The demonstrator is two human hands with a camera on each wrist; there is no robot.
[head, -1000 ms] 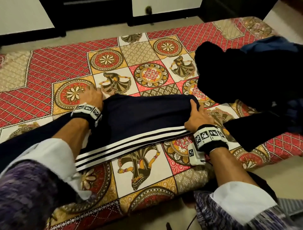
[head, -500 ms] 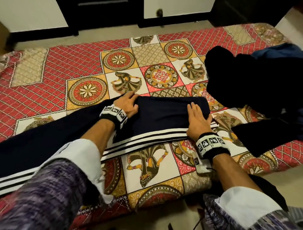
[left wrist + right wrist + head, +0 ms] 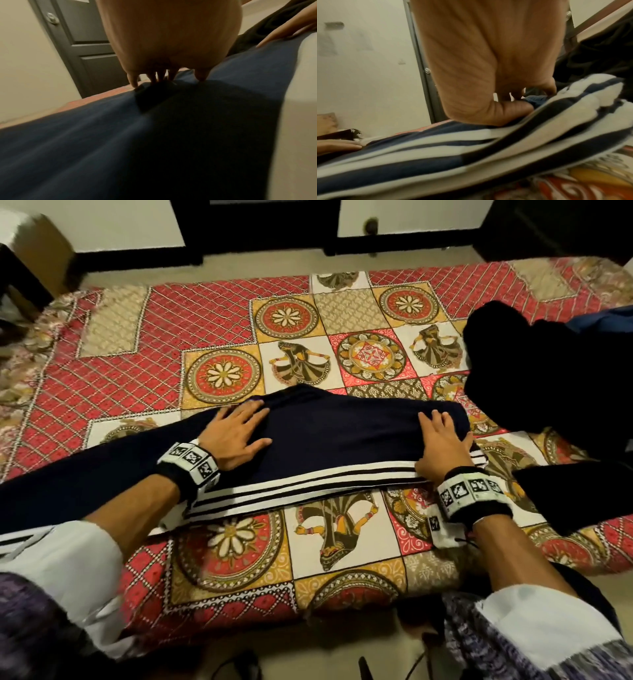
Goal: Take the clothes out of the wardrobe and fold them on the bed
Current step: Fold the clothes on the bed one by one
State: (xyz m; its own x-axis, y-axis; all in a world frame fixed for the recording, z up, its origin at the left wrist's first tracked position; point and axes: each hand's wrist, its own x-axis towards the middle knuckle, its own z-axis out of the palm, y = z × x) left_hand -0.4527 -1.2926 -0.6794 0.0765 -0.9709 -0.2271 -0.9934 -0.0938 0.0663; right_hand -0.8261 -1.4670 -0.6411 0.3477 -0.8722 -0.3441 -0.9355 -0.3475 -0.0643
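Navy track pants (image 3: 342,436) with white side stripes (image 3: 301,487) lie across the patterned bed (image 3: 205,337), folded over at the right end. My left hand (image 3: 236,429) lies flat on the navy cloth with fingers spread; the left wrist view shows its fingertips (image 3: 133,82) pressing the fabric (image 3: 102,135). My right hand (image 3: 442,440) lies flat on the folded right end, thumb near the stripes. In the right wrist view its thumb (image 3: 513,108) rests on the striped edge (image 3: 488,146).
A heap of black and dark blue clothes (image 3: 548,378) fills the bed's right side, close to my right hand. Wardrobe doors (image 3: 260,227) and a door knob (image 3: 370,225) stand beyond the bed. A cardboard box (image 3: 37,251) sits at the far left.
My left hand slid right along the pants, from their far left edge onto the middle. My right hand went from gripping the folded end to lying flat on it. The view shifted left.
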